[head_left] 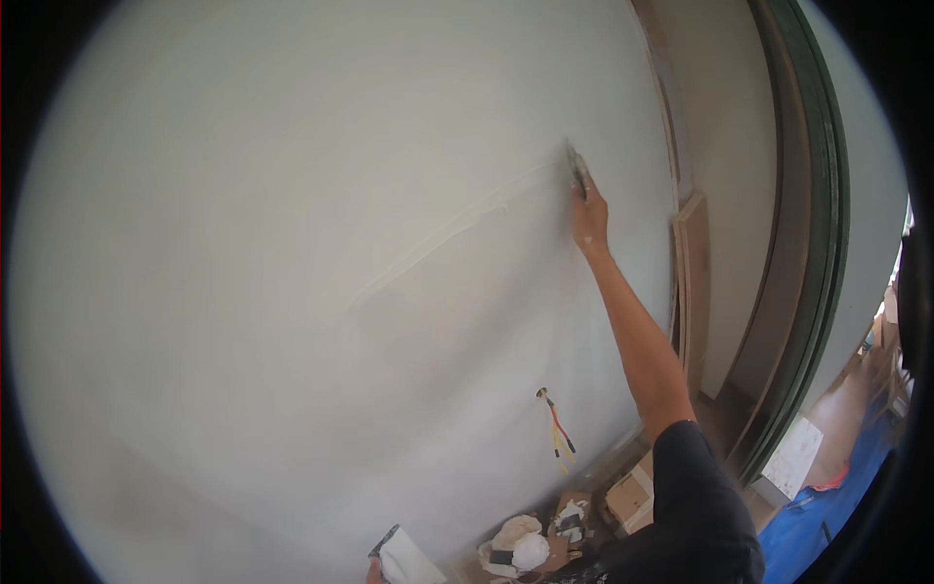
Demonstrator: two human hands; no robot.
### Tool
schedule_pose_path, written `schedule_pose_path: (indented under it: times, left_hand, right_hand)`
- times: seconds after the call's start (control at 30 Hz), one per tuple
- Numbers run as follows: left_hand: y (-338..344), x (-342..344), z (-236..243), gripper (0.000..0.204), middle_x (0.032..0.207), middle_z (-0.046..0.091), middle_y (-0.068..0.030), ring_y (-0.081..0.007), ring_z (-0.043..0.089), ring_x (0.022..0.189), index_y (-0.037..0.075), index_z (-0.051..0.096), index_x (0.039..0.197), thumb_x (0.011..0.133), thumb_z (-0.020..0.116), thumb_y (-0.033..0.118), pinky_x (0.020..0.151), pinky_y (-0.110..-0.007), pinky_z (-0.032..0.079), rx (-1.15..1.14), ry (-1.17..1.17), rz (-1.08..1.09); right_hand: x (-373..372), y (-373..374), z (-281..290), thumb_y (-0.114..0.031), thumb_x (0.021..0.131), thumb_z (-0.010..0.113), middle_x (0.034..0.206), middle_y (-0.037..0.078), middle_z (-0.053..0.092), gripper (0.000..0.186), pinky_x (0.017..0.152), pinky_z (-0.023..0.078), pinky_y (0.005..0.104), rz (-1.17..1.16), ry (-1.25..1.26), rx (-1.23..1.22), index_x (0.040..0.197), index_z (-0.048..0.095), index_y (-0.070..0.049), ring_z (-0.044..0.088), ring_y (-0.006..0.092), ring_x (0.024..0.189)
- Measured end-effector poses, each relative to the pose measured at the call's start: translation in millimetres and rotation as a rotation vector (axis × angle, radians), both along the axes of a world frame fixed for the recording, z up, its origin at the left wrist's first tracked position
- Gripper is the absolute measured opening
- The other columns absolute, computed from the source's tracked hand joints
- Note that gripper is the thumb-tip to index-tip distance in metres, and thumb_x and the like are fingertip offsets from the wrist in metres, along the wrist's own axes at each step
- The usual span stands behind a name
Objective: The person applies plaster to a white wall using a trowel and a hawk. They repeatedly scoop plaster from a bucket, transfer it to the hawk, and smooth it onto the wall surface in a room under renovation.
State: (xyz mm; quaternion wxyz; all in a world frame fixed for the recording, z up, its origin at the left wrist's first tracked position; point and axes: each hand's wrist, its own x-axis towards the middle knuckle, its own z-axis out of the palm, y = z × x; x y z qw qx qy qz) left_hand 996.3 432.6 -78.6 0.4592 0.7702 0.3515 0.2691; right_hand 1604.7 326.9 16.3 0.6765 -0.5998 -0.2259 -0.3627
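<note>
Overhead | right hand point(590, 216) closed around putty knife point(578, 170); blade apparently pressed to white wall point(292, 243)

The right arm reaches far up and forward, fully straightened, rising from a dark short sleeve at the lower right to the hand high in the upper right of the view. The forearm is bare. The right hand point(590, 216) is seen from the back, wrist nearly in line with the forearm, fingers curled closed around a slim handle that sticks up past the knuckles. The left hand point(375, 571) barely shows at the bottom edge, just left of centre; only a fingertip or knuckle is visible, its grip unclear.
</note>
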Motion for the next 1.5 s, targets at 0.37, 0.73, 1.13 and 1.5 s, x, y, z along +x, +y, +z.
schedule_pose_path:
  times: [0.37,0.73,1.13,1.5]
  left_hand:
    - [15,-18,3,0.048,0.119,0.059,-0.0148,-0.0248,0.061,0.102,0.000,0.048,0.133,0.102,0.035,0.034,0.080,-0.034,0.052,-0.136,-0.099,0.028]
    - [29,-99,-15,0.055,0.114,0.061,-0.0154,-0.0251,0.066,0.092,-0.003,0.047,0.130,0.102,0.033,0.042,0.063,-0.032,0.058,-0.680,-0.187,0.430]
    - [5,-114,-29,0.051,0.116,0.061,-0.0150,-0.0274,0.065,0.096,-0.004,0.044,0.132,0.103,0.033,0.037,0.067,-0.035,0.059,-0.916,-0.558,0.459]
    - [-27,-41,-11,0.046,0.120,0.058,-0.0149,-0.0256,0.058,0.109,0.001,0.046,0.132,0.101,0.035,0.034,0.088,-0.040,0.050,-0.665,-0.217,0.275]
  right_hand:
    - [-158,82,13,0.011,0.078,0.055,0.148,0.004,0.037,0.073,0.114,0.030,0.0387,0.148,-0.318,-0.212,0.143,0.038,-0.018,0.036,0.0290,0.136]
    - [-295,148,11,0.010,0.072,0.059,0.148,0.003,0.038,0.077,0.113,0.033,0.0401,0.226,-0.517,-0.420,0.141,0.039,-0.015,0.037,0.0246,0.135]
    - [-300,80,-87,0.010,0.080,0.049,0.127,0.011,0.059,0.051,0.094,0.047,0.0349,0.289,-0.347,-0.479,0.126,0.058,-0.009,0.055,0.0239,0.119]
    - [-76,-55,-76,-0.012,0.095,0.049,0.085,0.021,0.064,0.028,0.074,0.048,0.0350,-0.211,0.251,0.014,0.118,0.058,0.002,0.061,0.0247,0.074]
